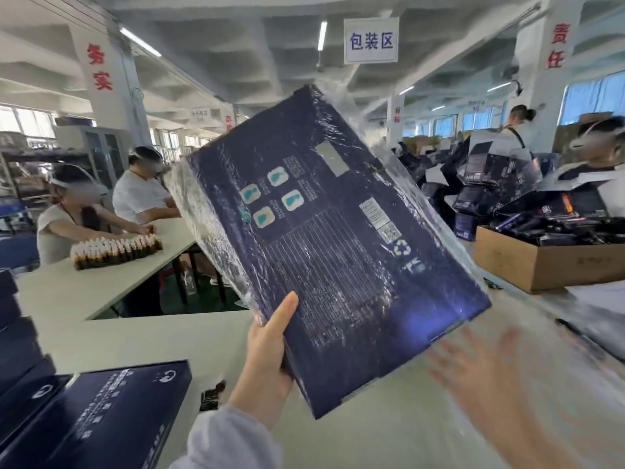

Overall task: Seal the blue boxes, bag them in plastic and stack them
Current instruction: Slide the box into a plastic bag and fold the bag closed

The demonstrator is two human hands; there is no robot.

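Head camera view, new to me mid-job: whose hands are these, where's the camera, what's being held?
No machine here: one camera sits on a worker's head, looking forward and down at their bare hands. The left hand grips the lower edge of a blue box, raised, tilted and wrapped in a clear plastic bag. The right hand is open, fingers spread, blurred, near the box's lower corner. On the pale table a second blue box lies flat at lower left; a brown carton sits at right.
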